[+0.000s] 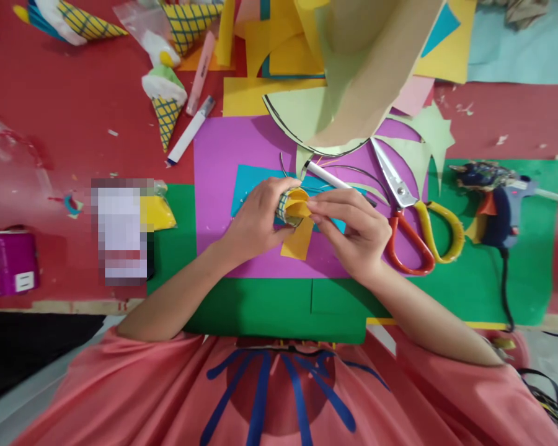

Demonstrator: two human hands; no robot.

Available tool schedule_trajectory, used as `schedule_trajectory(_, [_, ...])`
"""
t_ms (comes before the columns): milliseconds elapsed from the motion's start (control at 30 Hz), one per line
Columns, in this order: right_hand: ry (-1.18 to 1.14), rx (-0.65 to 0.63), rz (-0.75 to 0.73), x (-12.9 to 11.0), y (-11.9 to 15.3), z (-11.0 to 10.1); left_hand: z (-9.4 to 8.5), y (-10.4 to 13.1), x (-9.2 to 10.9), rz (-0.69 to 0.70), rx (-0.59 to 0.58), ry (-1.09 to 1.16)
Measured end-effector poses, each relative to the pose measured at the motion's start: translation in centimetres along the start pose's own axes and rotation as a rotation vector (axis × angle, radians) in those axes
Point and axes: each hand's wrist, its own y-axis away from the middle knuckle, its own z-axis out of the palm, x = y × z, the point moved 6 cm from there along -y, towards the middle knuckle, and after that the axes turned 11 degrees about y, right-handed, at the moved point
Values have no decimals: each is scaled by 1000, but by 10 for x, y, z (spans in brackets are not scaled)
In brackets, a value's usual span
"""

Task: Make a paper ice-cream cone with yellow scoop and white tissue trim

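Your left hand (255, 214) is curled around a rolled yellow paper cone (292, 207) with a dark grid pattern drawn on it, fingers closed about its side. Your right hand (353, 232) pinches the cone's open yellow mouth between thumb and fingertips, and a loose yellow flap (298, 238) hangs below. You're holding it above the purple sheet (223, 161), about mid-worktop and nearer the front edge. Orange-and-yellow scissors (416, 223) lie just right of your hand; a glue gun (495, 207) rests toward the right edge.
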Motion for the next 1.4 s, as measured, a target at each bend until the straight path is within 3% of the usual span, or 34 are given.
schedule_trajectory(300, [-116, 21, 129, 16, 3, -6, -6, -2, 0, 80, 29, 4])
schedule_trajectory(533, [-101, -58, 213, 15, 2, 0, -10, -1, -4, 6, 78, -133])
schedule_trajectory(900, [-63, -120, 187, 17, 2, 2, -7, -2, 6, 130, -28, -114])
schedule_trajectory(1100, [-127, -119, 297, 23, 5, 2, -5, -1, -1, 39, -23, -146])
schedule_trajectory(1200, [-95, -126, 351, 24, 3, 2, -2, -1, 6, 91, -23, -181])
schedule_trajectory(1400, [-20, -182, 312, 16, -5, 3, 3, 0, 16, 204, -66, -245])
